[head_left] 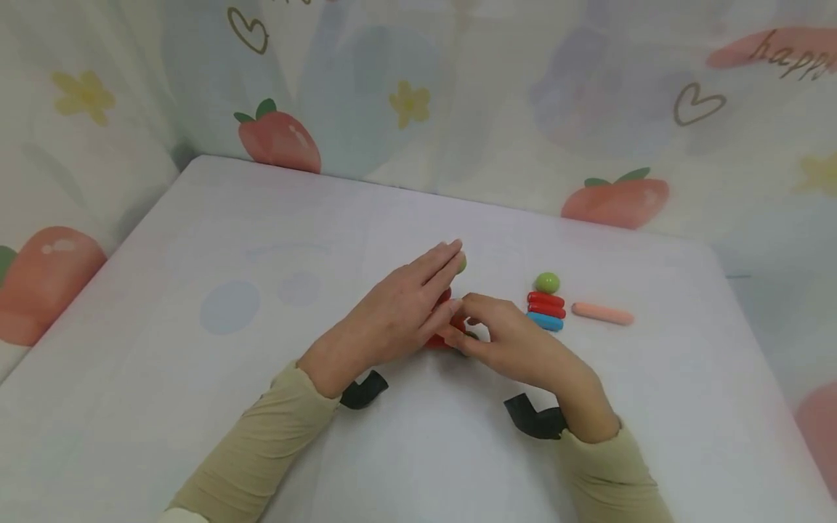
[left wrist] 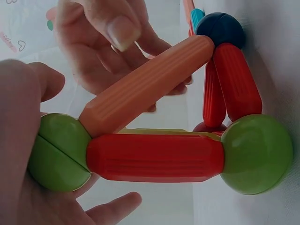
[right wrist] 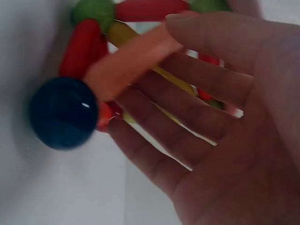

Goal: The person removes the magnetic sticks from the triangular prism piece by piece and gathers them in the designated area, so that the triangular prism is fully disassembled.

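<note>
A frame of plastic sticks and balls stands on the table under both hands. My left hand (head_left: 402, 312) reaches over it with straight fingers, its palm side against the upper green ball (left wrist: 58, 152). From that ball an orange stick (left wrist: 145, 86) slopes down to a dark blue ball (left wrist: 222, 30). A red stick (left wrist: 154, 157) joins it to a lower green ball (left wrist: 258, 154). My right hand (head_left: 523, 341) is at the orange stick, its loosely bent fingers passing behind. In the left wrist view its thumb appears apart from the stick. A yellow stick (right wrist: 123, 33) is partly hidden.
Right of the frame lie a loose green ball (head_left: 547, 282), red sticks (head_left: 546, 298), a blue stick (head_left: 545, 322) and a pale orange stick (head_left: 603, 314). Black curved pieces (head_left: 364, 391) show beside both wrists. A patterned curtain (head_left: 497, 109) hangs behind the table.
</note>
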